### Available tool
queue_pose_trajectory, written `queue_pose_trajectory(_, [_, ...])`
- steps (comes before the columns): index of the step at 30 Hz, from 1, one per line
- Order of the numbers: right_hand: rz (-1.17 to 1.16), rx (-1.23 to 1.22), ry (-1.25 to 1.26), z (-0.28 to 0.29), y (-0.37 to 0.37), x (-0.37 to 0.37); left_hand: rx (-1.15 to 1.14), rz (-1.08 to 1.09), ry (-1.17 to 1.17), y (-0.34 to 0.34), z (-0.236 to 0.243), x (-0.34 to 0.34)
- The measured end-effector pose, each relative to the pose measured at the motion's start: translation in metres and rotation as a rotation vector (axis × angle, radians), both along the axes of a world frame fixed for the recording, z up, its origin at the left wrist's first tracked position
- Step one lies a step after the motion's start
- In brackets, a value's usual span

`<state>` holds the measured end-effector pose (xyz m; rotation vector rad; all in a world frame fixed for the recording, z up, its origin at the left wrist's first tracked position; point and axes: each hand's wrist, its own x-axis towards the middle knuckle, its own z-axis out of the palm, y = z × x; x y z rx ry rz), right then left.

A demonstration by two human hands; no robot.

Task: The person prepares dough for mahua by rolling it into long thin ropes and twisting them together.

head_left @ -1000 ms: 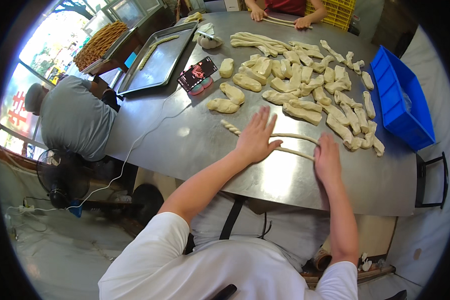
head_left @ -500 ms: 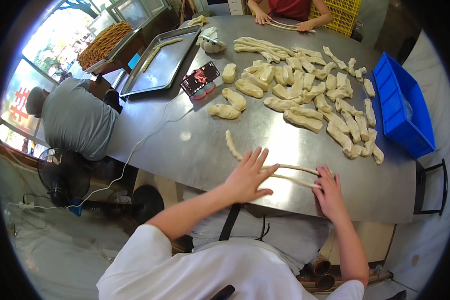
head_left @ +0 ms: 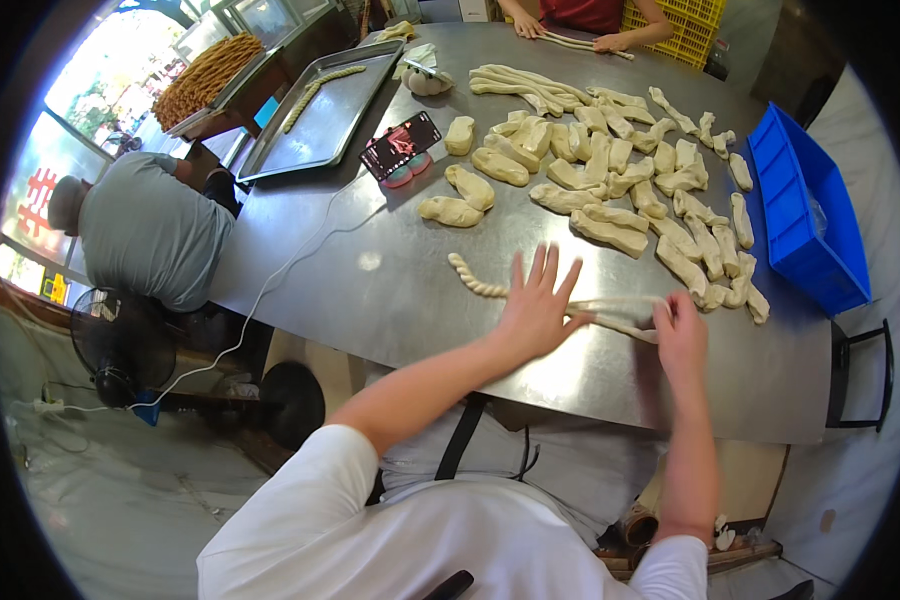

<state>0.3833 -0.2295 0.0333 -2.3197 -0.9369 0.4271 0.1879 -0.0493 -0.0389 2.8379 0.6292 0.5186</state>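
A thin dough rope (head_left: 478, 284) lies on the steel table in front of me, its left end twisted into a spiral. My left hand (head_left: 536, 312) rests flat across its middle, fingers spread and slightly blurred, hiding part of it. To the right of that hand the rope continues as two strands with a gap between them. My right hand (head_left: 682, 338) has its fingers closed on the strands' right end. Beyond my hands lies a large group of pale dough pieces (head_left: 610, 230), with longer dough strips (head_left: 525, 88) at their far side.
A phone (head_left: 400, 147) on a stand trails a white cable. Behind it, a metal tray (head_left: 330, 125) bears one twisted dough rope. A blue crate (head_left: 805, 215) stands at the right edge. Another person's hands (head_left: 610, 42) work dough opposite; someone in grey (head_left: 155, 230) bends at the left.
My left hand has slid right and away from me along the dough. My right hand has moved slightly right and away, fingers now closed. The rope's left end looks more twisted.
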Motion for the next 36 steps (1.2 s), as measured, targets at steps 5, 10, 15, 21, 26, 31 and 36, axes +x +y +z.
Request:
queue_pose_trajectory(5, [0.337,0.102,-0.2,-0.057,-0.049,-0.022,-0.125,-0.418,0.135,0.002,0.002,-0.036])
queue_pose_trajectory(10, [0.108,-0.044,0.015,-0.019,-0.023,0.002,-0.042,-0.065,0.153,-0.026,0.017,-0.016])
queue_pose_trajectory(15, [0.325,0.193,-0.493,-0.072,-0.024,-0.011,-0.084,-0.424,0.068,0.004,-0.001,-0.003])
queue_pose_trajectory(21, [0.078,-0.097,0.139,-0.01,-0.029,0.005,-0.008,-0.078,0.101,-0.034,0.015,-0.001])
queue_pose_trajectory(26, [0.356,0.18,-0.351,-0.057,-0.049,-0.028,-0.14,-0.358,0.092,-0.013,0.005,-0.006])
queue_pose_trajectory(31, [0.218,-0.16,0.04,-0.031,-0.065,0.0,-0.02,-0.182,0.154,-0.047,0.014,-0.009])
queue_pose_trajectory(36, [0.287,0.205,-0.333,-0.063,-0.024,-0.019,-0.136,-0.439,-0.013,-0.012,-0.013,0.023])
